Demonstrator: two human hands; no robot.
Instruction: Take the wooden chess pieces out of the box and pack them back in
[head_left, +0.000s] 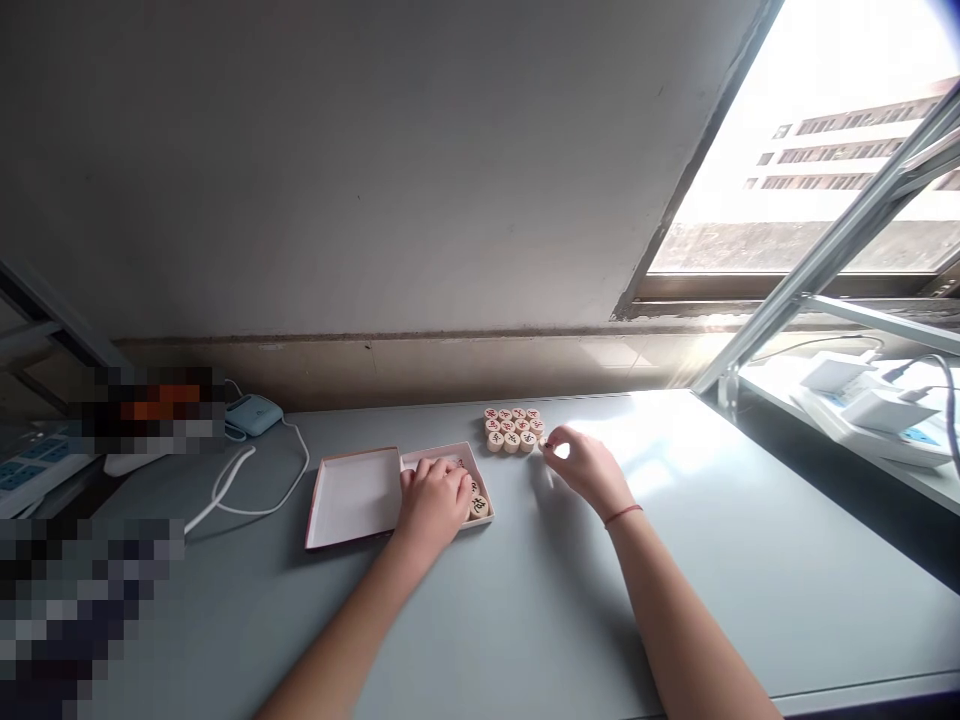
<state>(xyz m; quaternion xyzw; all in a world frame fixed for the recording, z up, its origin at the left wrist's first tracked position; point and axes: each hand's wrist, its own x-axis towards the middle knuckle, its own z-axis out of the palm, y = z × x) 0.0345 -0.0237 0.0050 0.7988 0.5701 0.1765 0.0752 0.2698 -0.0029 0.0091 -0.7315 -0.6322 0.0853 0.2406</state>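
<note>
Rows of round wooden Chinese chess pieces (pixel 511 442) stand close together on the grey table, with red characters on the back rows and dark ones on the front row. At the right end of the front row, my right hand (pixel 589 462) pinches a chess piece (pixel 543 444) between thumb and fingers. My left hand (pixel 435 500) reaches into an open shallow box (pixel 486 478), its fingers curled together and their tips hidden. Beside that hand, a few loose chess pieces (pixel 478 506) with dark characters lie in the box. The box lid (pixel 354 495) lies to the left, white inside.
A light blue device (pixel 255 414) with a white cable (pixel 259 512) rests at the back left. A power strip (pixel 37 462) is at the far left. Chargers (pixel 892 410) sit on a shelf at the right, past a metal post (pixel 795 262). The wall (pixel 420 370) bounds the back.
</note>
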